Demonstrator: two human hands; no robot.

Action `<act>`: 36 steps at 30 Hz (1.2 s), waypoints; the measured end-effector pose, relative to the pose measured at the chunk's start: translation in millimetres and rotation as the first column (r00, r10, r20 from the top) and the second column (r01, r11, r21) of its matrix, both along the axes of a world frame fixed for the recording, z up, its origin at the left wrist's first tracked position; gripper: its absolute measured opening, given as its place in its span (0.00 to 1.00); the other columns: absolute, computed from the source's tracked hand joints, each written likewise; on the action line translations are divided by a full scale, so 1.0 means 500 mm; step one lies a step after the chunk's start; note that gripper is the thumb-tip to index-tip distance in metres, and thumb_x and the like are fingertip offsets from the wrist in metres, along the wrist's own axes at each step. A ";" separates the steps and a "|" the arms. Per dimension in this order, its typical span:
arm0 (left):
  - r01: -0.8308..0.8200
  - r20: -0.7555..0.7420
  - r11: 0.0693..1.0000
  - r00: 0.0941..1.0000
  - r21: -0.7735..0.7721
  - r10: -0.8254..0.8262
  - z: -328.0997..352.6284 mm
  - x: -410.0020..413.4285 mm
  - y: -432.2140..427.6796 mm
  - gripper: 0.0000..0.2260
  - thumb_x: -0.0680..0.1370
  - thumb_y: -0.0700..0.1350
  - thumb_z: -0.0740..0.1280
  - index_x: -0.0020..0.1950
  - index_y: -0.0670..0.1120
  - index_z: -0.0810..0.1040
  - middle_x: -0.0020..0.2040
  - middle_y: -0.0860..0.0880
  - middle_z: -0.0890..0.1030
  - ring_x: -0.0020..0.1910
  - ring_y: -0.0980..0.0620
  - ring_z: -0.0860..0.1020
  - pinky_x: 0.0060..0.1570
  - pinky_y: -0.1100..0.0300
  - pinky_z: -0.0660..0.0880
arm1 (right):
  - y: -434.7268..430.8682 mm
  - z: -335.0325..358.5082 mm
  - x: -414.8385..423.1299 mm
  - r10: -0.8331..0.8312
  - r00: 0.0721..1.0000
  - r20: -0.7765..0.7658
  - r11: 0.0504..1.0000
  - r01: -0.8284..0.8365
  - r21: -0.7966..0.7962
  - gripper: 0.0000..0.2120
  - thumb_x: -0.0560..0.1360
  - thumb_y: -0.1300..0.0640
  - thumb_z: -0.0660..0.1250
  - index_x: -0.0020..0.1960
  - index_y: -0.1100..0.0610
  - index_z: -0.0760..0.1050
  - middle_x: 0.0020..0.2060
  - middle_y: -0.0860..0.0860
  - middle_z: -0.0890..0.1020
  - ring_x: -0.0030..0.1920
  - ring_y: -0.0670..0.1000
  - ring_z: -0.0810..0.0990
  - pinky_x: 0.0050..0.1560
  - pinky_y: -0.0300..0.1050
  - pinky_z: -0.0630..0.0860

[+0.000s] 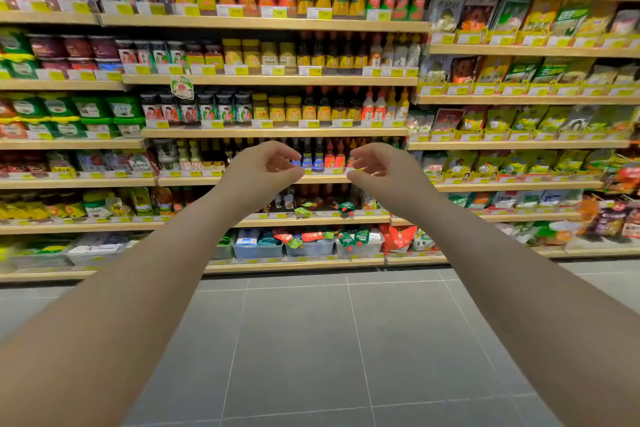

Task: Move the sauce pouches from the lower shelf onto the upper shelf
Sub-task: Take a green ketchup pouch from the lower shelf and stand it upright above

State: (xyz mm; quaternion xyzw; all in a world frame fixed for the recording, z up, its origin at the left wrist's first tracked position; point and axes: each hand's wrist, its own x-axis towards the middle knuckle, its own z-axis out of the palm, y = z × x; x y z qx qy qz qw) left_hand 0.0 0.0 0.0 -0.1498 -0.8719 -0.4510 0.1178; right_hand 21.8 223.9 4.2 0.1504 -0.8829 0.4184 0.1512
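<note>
Your left hand (265,163) and right hand (377,165) are empty, fingers curled loosely, far from the pouches (313,237) in low bins (310,248).

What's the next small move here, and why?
Probably lower both arms toward the clear bins on the bottom shelf. Both the left hand and right hand are empty, fingers loosely curled, held out at the height of the bottle shelves, while red and green sauce pouches lie in those bins. A few pouches already lie on the shelf above.
</note>
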 end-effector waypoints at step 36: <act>0.065 0.264 0.997 0.962 0.048 -0.076 -0.220 -0.804 0.294 0.03 0.75 0.50 0.70 0.47 0.54 0.79 0.39 0.54 0.81 0.32 0.56 0.75 0.22 0.70 0.68 | 0.270 -0.223 -0.800 -0.129 0.967 0.218 0.990 0.138 -0.025 0.13 0.74 0.53 0.67 0.58 0.50 0.74 0.49 0.47 0.79 0.48 0.47 0.77 0.42 0.45 0.76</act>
